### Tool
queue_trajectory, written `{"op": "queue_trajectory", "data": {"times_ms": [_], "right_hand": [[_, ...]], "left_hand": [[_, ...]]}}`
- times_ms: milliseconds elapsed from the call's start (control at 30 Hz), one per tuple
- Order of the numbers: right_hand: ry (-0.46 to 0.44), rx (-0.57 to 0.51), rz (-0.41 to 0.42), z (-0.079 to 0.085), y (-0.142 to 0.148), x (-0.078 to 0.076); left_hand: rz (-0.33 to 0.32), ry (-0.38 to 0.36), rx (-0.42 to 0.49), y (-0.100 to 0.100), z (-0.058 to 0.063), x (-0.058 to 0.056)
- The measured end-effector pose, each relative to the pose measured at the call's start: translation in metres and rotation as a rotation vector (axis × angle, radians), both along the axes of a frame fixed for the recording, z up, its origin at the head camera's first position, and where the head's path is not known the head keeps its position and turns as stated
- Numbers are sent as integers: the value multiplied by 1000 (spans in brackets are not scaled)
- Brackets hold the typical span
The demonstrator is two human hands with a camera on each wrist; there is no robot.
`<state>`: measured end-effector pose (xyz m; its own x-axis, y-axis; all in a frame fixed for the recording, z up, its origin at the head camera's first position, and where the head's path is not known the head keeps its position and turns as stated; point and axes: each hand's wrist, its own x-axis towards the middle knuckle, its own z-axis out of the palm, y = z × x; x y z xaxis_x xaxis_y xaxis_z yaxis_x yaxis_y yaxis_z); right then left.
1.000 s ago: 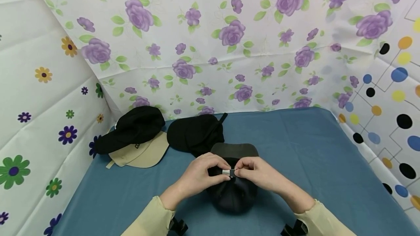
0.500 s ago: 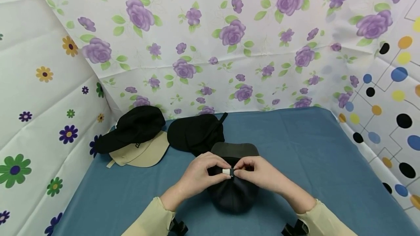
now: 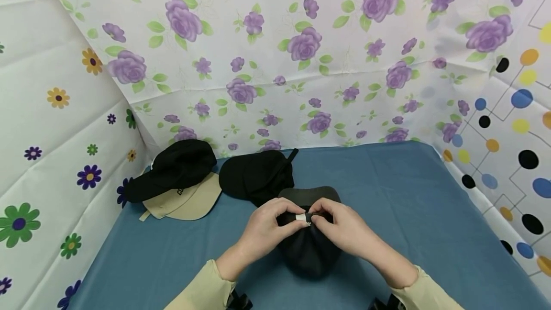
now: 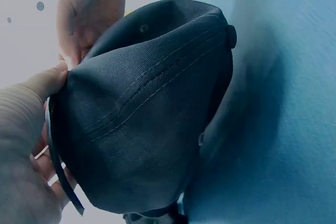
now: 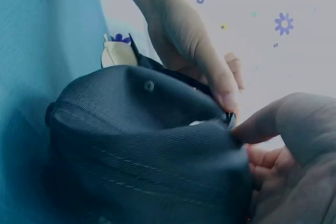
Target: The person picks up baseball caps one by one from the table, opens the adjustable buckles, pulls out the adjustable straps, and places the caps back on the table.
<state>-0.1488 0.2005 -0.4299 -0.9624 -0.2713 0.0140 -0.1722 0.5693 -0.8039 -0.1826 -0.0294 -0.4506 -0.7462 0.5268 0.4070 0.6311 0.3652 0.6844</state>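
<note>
A dark baseball cap point(image 3: 311, 260) sits upright in front of the person, its brim point(image 3: 311, 196) pointing away. At the cap's rear opening, my left hand point(image 3: 268, 226) pinches the strap between thumb and fingers, next to a small white label point(image 3: 300, 217). Facing it, my right hand point(image 3: 343, 227) pinches the strap's other side, close to the left fingertips. A loose strap end point(image 4: 62, 174) hangs beside the left hand in the left wrist view. From the right wrist side, the cap's crown point(image 5: 136, 156) shows stitched seams and an eyelet; the fastening itself is mostly hidden by fingers.
Behind the hands lies another black cap point(image 3: 256, 176) with its strap sticking up. Farther left, a black cap point(image 3: 182, 166) rests on a beige cap point(image 3: 195, 204). Blue cloth point(image 3: 387, 195) covers the table, with patterned sheets point(image 3: 275, 61) standing around it.
Both hands have shifted slightly up and to the right with the cap's strap, and the crown has tilted a little. Both pinches stay in place. The other caps have not moved.
</note>
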Motion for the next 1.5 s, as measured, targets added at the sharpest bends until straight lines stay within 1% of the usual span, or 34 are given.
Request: {"op": "queue_trajectory", "data": {"times_ms": [167,300,367,433,533,633,700,767,833,933,1100,1267,1367,1500], "right_hand": [[-75,-100,57,-2,5,-3],[-65,-104,115,-8,10,-5],[-35,-88,131,-11,11,-5],[7,-64,129,-13,11,-4],[87,-19,113,-16,10,-3],[175,31,108,-19,9,-3],[218,56,116,-21,9,-3],[237,68,119,-23,9,-4],[234,69,118,-24,9,-5],[205,55,107,-25,10,-6],[159,23,101,-25,11,-7],[147,20,92,-23,11,-7],[148,24,83,-23,9,-5],[154,21,76,-25,6,-4]], "left_hand": [[7,-29,-49,2,4,-1],[7,-73,-86,0,4,-3],[2,-84,-102,0,4,-3],[-11,-70,-117,0,4,-4],[-31,-2,-138,1,4,-4],[-35,61,-155,0,3,-5],[-34,75,-163,0,2,-5],[-35,69,-165,-1,1,-4],[-37,55,-162,-1,1,-5],[-41,43,-156,-1,1,-5],[-49,52,-158,0,2,-6],[-37,50,-158,0,2,-7],[-23,73,-164,0,0,-6],[-2,140,-198,0,-3,-4]]}}
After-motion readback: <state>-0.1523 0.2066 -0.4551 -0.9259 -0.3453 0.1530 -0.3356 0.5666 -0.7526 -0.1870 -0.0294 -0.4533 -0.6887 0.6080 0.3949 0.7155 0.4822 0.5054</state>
